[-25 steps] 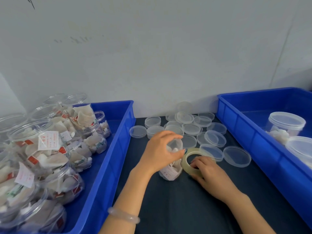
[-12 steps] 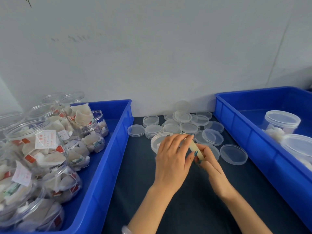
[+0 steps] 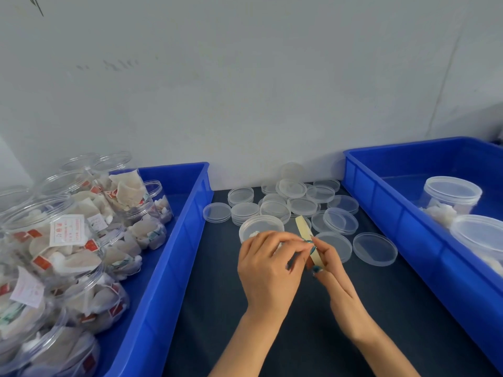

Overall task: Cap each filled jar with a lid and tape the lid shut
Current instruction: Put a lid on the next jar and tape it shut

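- Head view looking down at a dark table (image 3: 217,308) between two blue bins, with a pale wall behind.
- Centre of the frame: both hands meet over the table, holding a roll of tape (image 3: 304,228) edge-on between them.
- The right hand (image 3: 330,270) has its fingers curled round the lower part of the roll, gripping it.
- The left hand (image 3: 269,270) has bent fingers, and its fingertips pinch at the roll's rim, probably feeling for the loose tape end.
- Just above the left hand stands one filled jar (image 3: 261,227), partly hidden by the hand. Its lid is on and no tape shows on it.
- Behind it, many loose lids (image 3: 299,205) lie scattered and stacked.
- Left of the frame: the left bin (image 3: 174,268) is heaped with filled jars (image 3: 68,240) that seem lidless, so most of the work remains.
- Right of the frame: the right bin (image 3: 381,213) holds two capped jars (image 3: 451,194). Whether they are taped cannot be told.
- Judged stage: this jar is capped and its taping is about to begin.
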A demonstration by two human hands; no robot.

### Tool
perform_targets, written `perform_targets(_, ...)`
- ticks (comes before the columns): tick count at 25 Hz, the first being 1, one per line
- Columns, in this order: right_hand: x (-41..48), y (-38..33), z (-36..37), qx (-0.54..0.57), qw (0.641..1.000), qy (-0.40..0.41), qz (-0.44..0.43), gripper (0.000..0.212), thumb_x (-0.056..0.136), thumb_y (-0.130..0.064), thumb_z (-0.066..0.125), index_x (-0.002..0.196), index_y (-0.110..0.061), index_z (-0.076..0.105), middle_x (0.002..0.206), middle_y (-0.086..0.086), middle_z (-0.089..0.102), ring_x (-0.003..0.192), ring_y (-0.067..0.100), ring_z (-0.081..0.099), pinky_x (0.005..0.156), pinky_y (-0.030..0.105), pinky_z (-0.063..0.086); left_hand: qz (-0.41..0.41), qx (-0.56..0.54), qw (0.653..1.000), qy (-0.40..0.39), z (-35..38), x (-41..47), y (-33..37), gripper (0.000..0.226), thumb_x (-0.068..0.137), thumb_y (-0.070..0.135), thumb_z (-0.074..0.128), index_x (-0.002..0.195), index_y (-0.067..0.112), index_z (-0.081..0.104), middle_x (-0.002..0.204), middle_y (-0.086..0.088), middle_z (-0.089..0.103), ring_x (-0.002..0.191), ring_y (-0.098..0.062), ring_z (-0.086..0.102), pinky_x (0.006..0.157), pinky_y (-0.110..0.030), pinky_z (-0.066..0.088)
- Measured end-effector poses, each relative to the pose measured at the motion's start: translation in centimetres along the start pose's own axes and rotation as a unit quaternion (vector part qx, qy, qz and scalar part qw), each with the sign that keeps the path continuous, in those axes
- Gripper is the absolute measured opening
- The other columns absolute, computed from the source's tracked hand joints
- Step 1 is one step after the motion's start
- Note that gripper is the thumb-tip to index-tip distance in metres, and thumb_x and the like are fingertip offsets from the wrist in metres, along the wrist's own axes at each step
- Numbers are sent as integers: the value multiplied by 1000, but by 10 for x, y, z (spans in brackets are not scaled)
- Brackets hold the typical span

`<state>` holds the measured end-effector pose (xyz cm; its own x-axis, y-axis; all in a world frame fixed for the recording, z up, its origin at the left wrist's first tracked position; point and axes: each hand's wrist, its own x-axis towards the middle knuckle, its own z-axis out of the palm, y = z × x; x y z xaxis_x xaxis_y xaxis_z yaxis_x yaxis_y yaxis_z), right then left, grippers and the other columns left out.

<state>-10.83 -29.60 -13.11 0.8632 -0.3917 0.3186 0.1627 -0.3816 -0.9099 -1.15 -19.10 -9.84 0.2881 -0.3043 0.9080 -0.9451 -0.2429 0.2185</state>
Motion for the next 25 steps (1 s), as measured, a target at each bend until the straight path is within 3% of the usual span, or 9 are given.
perform_targets(2,3,9,1,-52,997,53,11,42,101,10,37,142,4,40,84,-3,65,81,7,58,92,26,42,-16,12,1000,-18,0,1,-1,7,87,33,72,85,27,75,92,15,70,87,-6,64,83,-22,43)
perform_targets(3,1,4,4,-74,996,42,7,44,101,9,38,144,2,40,91,-7,68,89,6,60,93,27,42,-21,22,999,-29,0,3,0,8,88,32,70,86,24,74,94,13,70,88,-8,64,83,-22,43)
perform_targets(5,-7,-9,7,-59,996,66,11,49,102,3,42,147,-15,40,128,-9,60,121,8,53,103,29,41,-30,30,997,-57,-1,4,3,11,89,31,65,88,21,71,96,9,68,90,-11,62,84,-24,42)
perform_targets(7,-13,-9,1,-46,995,92,3,51,100,2,45,145,-20,41,141,-6,53,132,13,48,109,35,42,-25,23,996,-88,-4,-3,9,14,93,32,59,90,21,67,98,10,66,91,-11,60,84,-25,43)
perform_targets(9,-8,-6,-3,-73,988,138,6,48,98,-5,54,142,-21,46,139,-5,55,129,16,50,107,43,43,-28,-5,994,-106,-10,-15,16,12,93,32,57,91,22,64,97,13,64,90,-8,58,82,-25,45)
perform_targets(11,-5,-9,-5,-132,978,161,10,37,95,-27,58,132,-27,53,130,-15,58,117,14,52,99,40,44,-82,-50,990,-101,-15,-21,18,7,93,27,60,94,21,63,96,14,65,88,-8,59,79,-29,50)
perform_targets(15,-12,-15,-1,-210,968,135,-13,46,98,-57,34,123,-26,57,110,-20,60,102,5,52,90,27,39,-134,-143,975,-108,-23,-16,18,15,95,34,59,101,20,60,99,20,60,88,-5,57,76,-36,54)
perform_targets(20,-14,-15,4,-210,970,118,-34,50,88,-44,23,129,-29,48,119,-23,51,115,-11,41,97,17,28,-107,-110,983,-101,-27,-14,18,35,82,46,73,106,23,60,99,21,59,86,-2,56,80,-27,51)
perform_targets(25,-15,-11,1,-261,957,117,-47,50,92,-29,28,135,-19,52,112,-12,57,107,4,49,100,35,33,-81,-86,991,-59,-24,-15,6,16,80,12,82,90,19,72,87,11,67,82,-11,62,72,-35,56)
